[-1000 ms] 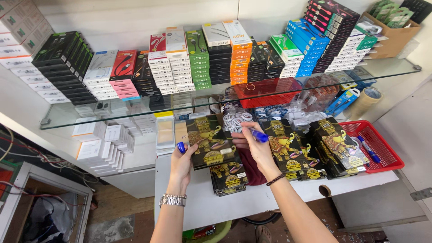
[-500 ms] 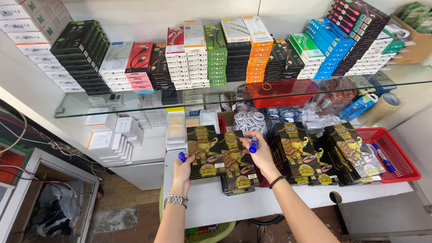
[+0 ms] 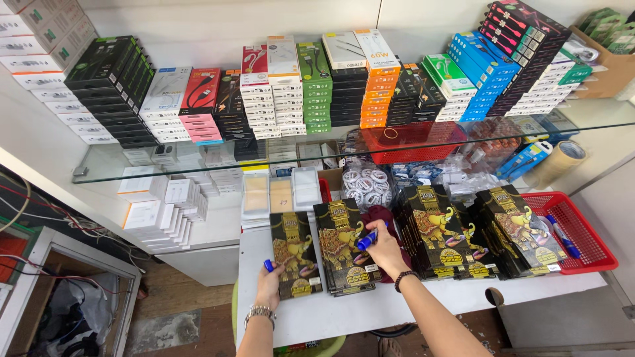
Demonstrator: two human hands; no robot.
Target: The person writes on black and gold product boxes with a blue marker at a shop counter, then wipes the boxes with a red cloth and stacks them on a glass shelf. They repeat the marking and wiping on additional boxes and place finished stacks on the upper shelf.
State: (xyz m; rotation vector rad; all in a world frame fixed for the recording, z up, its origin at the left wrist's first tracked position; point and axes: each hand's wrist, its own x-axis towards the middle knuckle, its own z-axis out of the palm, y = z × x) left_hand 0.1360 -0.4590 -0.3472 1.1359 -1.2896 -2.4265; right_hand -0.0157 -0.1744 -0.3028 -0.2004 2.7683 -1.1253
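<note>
Black packs with a gold elephant picture lie in overlapping rows on a white counter [image 3: 344, 311]. My left hand [image 3: 269, 285] rests on the lower left corner of the leftmost pack [image 3: 294, 252] and pinches a small blue cap [image 3: 268, 266]. My right hand [image 3: 385, 248] lies over the second stack of packs [image 3: 342, 246] and holds a blue marker [image 3: 368, 239], its tip pointing up and left. A dark red cloth [image 3: 382, 216] shows under the packs behind that hand. More elephant packs [image 3: 463, 231] stand to the right.
A red basket [image 3: 582, 241] with a blue pen sits at the counter's right end. A glass shelf [image 3: 198, 158] above carries stacked product boxes and a red tray [image 3: 413, 141]. White boxes [image 3: 162, 211] stack at left. A tape roll [image 3: 562, 158] lies right.
The camera has moved closer and lower. My right hand with the marker has moved down onto the second stack, and my left hand stays at the leftmost pack.
</note>
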